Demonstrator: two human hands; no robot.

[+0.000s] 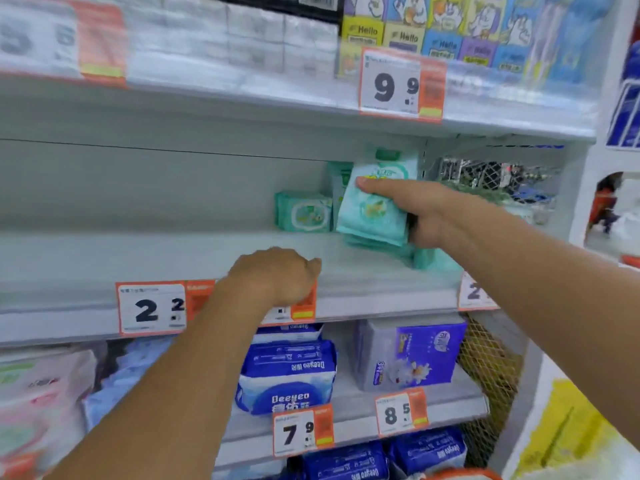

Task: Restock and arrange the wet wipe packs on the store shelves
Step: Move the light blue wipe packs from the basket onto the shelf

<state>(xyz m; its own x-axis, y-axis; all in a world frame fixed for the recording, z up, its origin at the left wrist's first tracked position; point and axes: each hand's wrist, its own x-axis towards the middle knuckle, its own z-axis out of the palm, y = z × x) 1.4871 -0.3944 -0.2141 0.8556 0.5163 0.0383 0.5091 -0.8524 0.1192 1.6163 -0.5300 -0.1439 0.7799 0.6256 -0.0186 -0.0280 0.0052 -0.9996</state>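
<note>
A small green pack lies flat on the shelf, just left of the wipe packs gripped upright by the right hand. The left hand, seemingly curled empty, rests at the shelf edge.

My feed shows two arms of the person, both bare from the edge of the picture down to the fingertips. The left forearm comes in broad at the bottom and narrows toward the wrist. The left hand shows me its back, with rounded knuckles and the tip of the thumb on its right side. The right forearm looks the thicker of the two, being nearer the lens, and is smooth along its length. On the right hand I can make out the thumb, with a short-trimmed nail at its tip. Both hands are slightly blurred.
</note>
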